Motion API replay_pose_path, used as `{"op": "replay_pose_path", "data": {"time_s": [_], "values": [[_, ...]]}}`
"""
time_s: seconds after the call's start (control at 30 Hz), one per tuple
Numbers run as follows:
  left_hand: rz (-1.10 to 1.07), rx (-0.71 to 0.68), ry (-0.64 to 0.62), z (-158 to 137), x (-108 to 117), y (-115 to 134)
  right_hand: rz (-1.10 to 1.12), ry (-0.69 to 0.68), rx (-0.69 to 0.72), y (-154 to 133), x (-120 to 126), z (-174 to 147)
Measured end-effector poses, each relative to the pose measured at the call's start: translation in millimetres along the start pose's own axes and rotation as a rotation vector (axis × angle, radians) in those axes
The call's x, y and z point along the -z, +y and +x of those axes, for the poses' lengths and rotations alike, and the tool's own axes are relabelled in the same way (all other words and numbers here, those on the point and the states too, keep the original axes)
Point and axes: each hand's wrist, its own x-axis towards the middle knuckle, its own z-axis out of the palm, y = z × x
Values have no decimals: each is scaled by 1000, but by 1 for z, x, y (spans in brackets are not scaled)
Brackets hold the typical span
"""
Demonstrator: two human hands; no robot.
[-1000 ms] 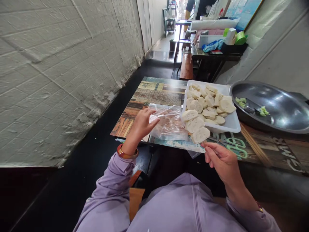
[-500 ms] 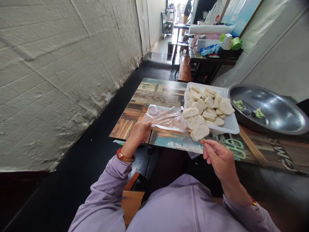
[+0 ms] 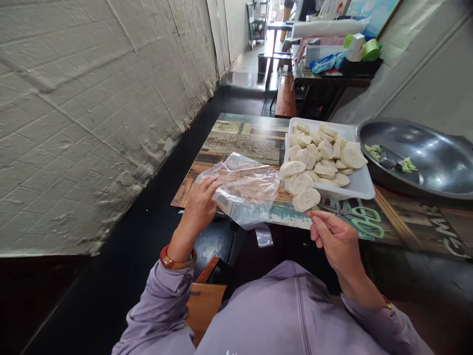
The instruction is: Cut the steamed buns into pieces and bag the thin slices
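My right hand [image 3: 334,236] pinches the end of a thin skewer threaded with three pale, porous slices [image 3: 297,184]. These slices reach over the near left corner of a white plastic tray [image 3: 364,185], where a heap of similar pieces [image 3: 325,153] lies. On the wooden-patterned table, a clear plastic bag [image 3: 247,185] is spread out, its near side drooping over the edge. My left hand [image 3: 201,202] rests at the bag's left end, fingers stretched out and touching the film.
Scissors with pale green handles [image 3: 365,222] lie in front of the tray, near wooden skewers [image 3: 397,219]. A large steel bowl [image 3: 436,162] with some green bits stands at the right. Behind is another cluttered table [image 3: 310,76]; a brick-patterned wall [image 3: 92,108] runs along the left.
My left hand has moved left and its fingers have loosened. The plastic bag has spread wider and now droops over the table edge. My right hand stays almost in place with the skewer.
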Motion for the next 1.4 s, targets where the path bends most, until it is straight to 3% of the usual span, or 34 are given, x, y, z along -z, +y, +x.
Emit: {"op": "replay_pose_path", "data": {"time_s": [0.1,0.2,0.33,0.43,0.53,0.63,0.73,0.93,1.03,1.17,1.3,1.4], "values": [[-107,-108,-55,-9,-3,33,9,-19,-8,0,-2,-2],[-185,-151,-196,-14,-17,69,18,-36,-22,1,-5,-3],[-150,-7,-214,0,-47,105,31,-45,-21,1,-11,-3],[-113,148,-193,24,-66,116,28,-61,9,-1,-15,-3],[-61,182,-225,42,-79,115,7,-48,38,-2,-13,-1],[-157,193,-192,47,-83,106,-15,-1,69,-5,-5,2],[-415,283,-80,46,-82,94,-9,64,100,-12,6,15],[-1163,541,-30,48,-75,85,97,146,61,-21,18,67],[-1323,634,-7,48,-71,86,79,86,-6,-18,24,81],[-1362,708,3,45,-67,82,-100,24,17,-10,40,69],[-1356,709,-37,41,-63,77,-194,332,113,-6,54,40],[-1355,758,43,41,-61,74,-162,575,171,-13,56,18]]}}
